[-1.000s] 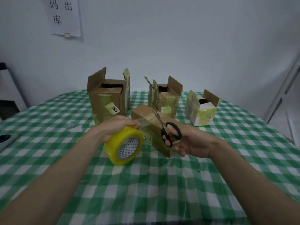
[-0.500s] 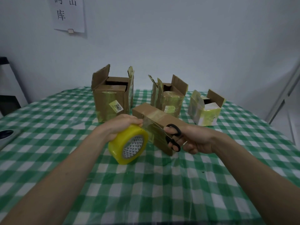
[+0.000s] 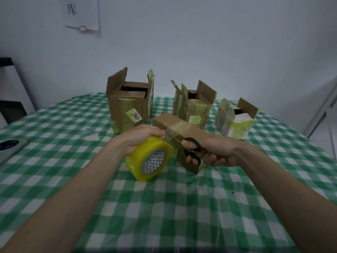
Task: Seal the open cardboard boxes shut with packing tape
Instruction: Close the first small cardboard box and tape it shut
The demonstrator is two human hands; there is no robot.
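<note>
My left hand (image 3: 139,138) grips a yellow roll of packing tape (image 3: 148,157) just left of a long, closed brown box (image 3: 182,130) lying on the table. A clear strip of tape stretches from the roll onto the box's top. My right hand (image 3: 217,150) holds black-handled scissors (image 3: 191,148) whose blades point left at that strip, against the box's near side. Behind stand three open boxes: a large brown box (image 3: 127,108) with flaps up, a medium taped box (image 3: 193,105), and a small white-and-yellow box (image 3: 235,119).
A green-and-white checked cloth (image 3: 164,207) covers the table. A phone (image 3: 9,147) lies at the left edge. A paper sign (image 3: 80,13) hangs on the wall behind. A dark-and-white object (image 3: 11,88) stands at the far left.
The scissors have swung from upright down to level, blades now pointing left at the tape strip. The roll stays in my left hand next to the box.
</note>
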